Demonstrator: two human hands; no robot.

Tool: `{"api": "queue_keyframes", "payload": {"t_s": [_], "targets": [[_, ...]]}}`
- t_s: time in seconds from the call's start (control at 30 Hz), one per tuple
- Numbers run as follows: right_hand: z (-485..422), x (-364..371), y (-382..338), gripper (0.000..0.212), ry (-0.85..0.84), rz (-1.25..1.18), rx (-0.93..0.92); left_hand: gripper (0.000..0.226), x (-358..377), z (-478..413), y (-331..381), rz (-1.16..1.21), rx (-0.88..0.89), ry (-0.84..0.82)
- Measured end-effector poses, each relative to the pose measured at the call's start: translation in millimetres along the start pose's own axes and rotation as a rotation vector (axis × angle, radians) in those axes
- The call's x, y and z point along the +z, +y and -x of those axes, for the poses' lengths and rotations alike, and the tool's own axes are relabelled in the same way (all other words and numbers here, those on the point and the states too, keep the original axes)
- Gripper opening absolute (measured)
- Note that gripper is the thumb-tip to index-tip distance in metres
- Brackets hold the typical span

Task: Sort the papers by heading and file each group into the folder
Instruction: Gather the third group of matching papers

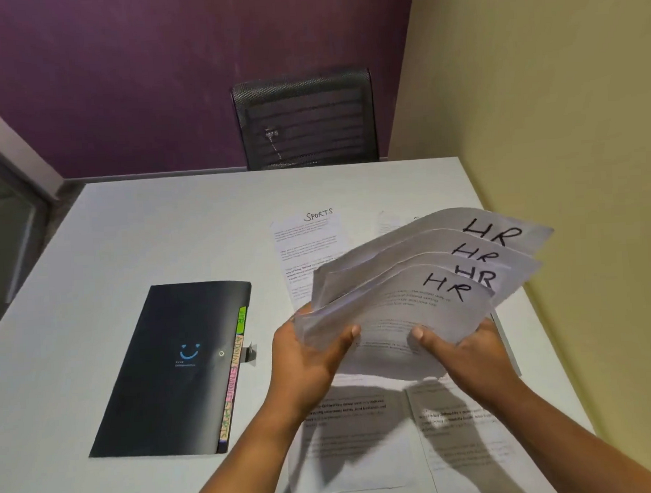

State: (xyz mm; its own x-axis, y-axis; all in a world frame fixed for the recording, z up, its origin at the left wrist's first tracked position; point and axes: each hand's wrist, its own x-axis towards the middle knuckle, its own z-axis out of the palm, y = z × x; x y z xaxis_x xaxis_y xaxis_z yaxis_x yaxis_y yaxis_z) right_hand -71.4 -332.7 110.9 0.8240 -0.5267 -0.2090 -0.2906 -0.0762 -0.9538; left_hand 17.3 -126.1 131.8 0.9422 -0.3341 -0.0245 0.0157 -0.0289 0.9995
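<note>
You hold four sheets headed "HR" (413,298) fanned out above the bench (146,237), so each handwritten heading shows one behind the other. Your left hand (307,354) grips the near left edge of the fan, thumb pressed on the top sheet; your right hand (461,346) clasps the near right edge the same way. The sheets are thin white paper, bowed upward and curling at the far ends, printed with small grey text.

One sheet headed "SPORTS" (308,243) lies flat on the bench beyond your left hand, and another sheet (388,222) peeks out to its right, its heading hidden by the fan. Two more printed sheets (368,444) lie side by side under your forearms, crossed by shadow.

One black folder (168,367) lies closed to your left, well apart from the papers, matte, rectangular, with a small blue smile mark, a snap fastener and coloured index tabs (234,375) along its right edge.

The bench is smooth and pale grey. One black mesh chair (304,119) stands at its far side against a purple wall; the right wall is cream.
</note>
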Motion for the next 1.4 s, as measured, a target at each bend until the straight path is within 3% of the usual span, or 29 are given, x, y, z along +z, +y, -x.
{"api": "queue_keyframes", "payload": {"t_s": [0.13, 0.3, 0.5, 0.67, 0.77, 0.9, 1.0, 1.13, 1.27, 1.4], "targets": [[4, 3, 2, 0.028, -0.064, -0.014, -0.053, 0.055, -3, 1, -13, -0.091, 0.007, 0.016], [5, 4, 7, 0.029, -0.053, -0.052, -0.075, 0.024, -3, 1, -25, -0.129, -0.019, 0.018], [5, 2, 19, 0.03, -0.062, -0.073, -0.027, 0.012, 1, 3, -29, -0.146, -0.08, -0.031], [8, -7, 16, 0.078, -0.09, -0.211, -0.201, 0.032, 0, 9, -15, -0.092, 0.035, 0.016], [9, -6, 16, 0.077, -0.116, -0.244, -0.235, 0.033, 1, 11, -20, -0.109, 0.078, 0.038], [7, 12, 26, 0.064, -0.102, -0.169, -0.104, 0.035, 7, 8, -38, -0.09, -0.052, 0.036], [4, 12, 32, 0.054, -0.056, -0.152, -0.104, 0.034, 3, 8, -46, -0.08, -0.073, 0.064], [1, 15, 39, 0.082, -0.089, -0.187, -0.101, 0.033, 0, 6, -61, -0.054, -0.083, 0.078], [-1, 25, 52, 0.057, -0.12, -0.153, 0.081, 0.029, 1, 3, -77, -0.128, -0.135, 0.043], [-3, 18, 48, 0.024, -0.19, 0.03, 0.049, 0.021, -7, -8, -64, -0.056, -0.151, 0.039]]}}
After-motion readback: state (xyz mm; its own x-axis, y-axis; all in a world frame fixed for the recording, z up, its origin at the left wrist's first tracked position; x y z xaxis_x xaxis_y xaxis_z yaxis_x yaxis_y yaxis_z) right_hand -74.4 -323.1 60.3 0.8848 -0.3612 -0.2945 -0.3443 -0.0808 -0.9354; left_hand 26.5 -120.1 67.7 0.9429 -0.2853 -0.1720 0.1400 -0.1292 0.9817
